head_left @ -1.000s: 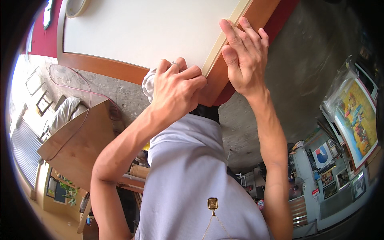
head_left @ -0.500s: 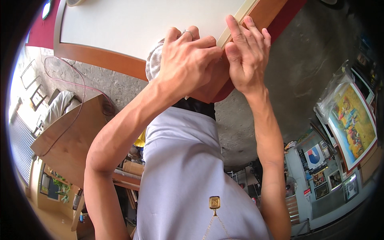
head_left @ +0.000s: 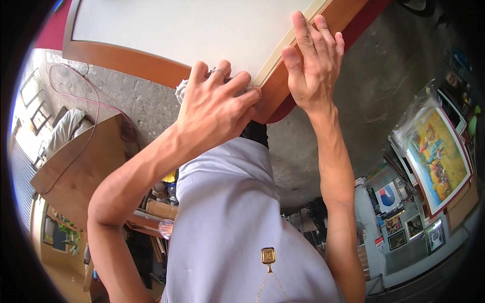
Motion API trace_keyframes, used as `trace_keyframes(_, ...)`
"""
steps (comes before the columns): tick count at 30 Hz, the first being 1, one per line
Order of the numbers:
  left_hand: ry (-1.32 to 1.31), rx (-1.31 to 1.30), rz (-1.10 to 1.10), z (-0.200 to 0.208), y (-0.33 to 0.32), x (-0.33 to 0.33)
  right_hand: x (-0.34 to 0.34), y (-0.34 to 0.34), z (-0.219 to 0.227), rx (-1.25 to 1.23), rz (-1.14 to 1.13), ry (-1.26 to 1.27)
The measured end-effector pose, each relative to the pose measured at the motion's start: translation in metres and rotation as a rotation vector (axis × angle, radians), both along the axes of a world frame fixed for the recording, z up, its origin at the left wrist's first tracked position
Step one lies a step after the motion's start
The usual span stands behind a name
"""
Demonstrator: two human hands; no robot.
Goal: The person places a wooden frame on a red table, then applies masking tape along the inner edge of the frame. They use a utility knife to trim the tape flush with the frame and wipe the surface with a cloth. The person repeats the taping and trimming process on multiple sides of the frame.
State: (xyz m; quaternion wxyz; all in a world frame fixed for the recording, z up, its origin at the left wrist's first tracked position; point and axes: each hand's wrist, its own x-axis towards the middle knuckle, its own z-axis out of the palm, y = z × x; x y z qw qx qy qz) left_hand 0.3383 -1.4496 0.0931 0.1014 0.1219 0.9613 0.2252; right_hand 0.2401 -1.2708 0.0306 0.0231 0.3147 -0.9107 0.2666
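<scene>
A large white panel (head_left: 146, 30) in a brown wooden frame (head_left: 134, 60) fills the top, one corner pointing toward me. My left hand (head_left: 212, 106) is bent over that corner, fingers curled round a crumpled whitish cloth (head_left: 180, 91). Most of the cloth is hidden under the hand. Along the right side, a cream strip (head_left: 273, 63) lines the frame's inner edge. My right hand (head_left: 317, 70) lies over this side with its fingers stretched and thumb apart, holding nothing. I cannot tell how firmly its palm touches the wood.
Dark red (head_left: 361, 28) shows beneath the frame's right side. A brown board (head_left: 83, 166) with a reddish cable (head_left: 96, 103) across it leans at the left. At the right stands a colourful painting (head_left: 437, 156) partly wrapped in clear plastic, near several small framed pictures (head_left: 396, 240).
My left hand has slid left and a little toward me with the cloth, baring more of the cream strip near the corner. The right hand stays stretched out, nearly in place.
</scene>
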Motion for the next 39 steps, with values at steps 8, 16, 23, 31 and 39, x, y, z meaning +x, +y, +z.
trace_keyframes(8, -0.131, -0.085, -0.203, 0.006, -0.015, -0.022, -0.003, 0.003, -0.001, -0.008, 0.013, -0.002)
trace_keyframes(16, 0.315, -0.322, -0.085, -0.001, -0.115, -0.049, -0.004, 0.001, 0.003, 0.047, 0.041, -0.011)
trace_keyframes(23, 0.308, -0.021, 0.115, -0.026, -0.049, 0.012, -0.02, -0.027, 0.035, 0.089, -0.008, 0.03)
trace_keyframes(31, 0.255, 0.305, 0.169, -0.045, -0.029, 0.023, -0.139, -0.158, 0.031, 0.089, 0.049, 0.197)
trace_keyframes(39, 0.307, 0.263, 0.584, -0.055, -0.022, 0.05, -0.203, -0.13, 0.044, -0.296, -0.009, -0.705)
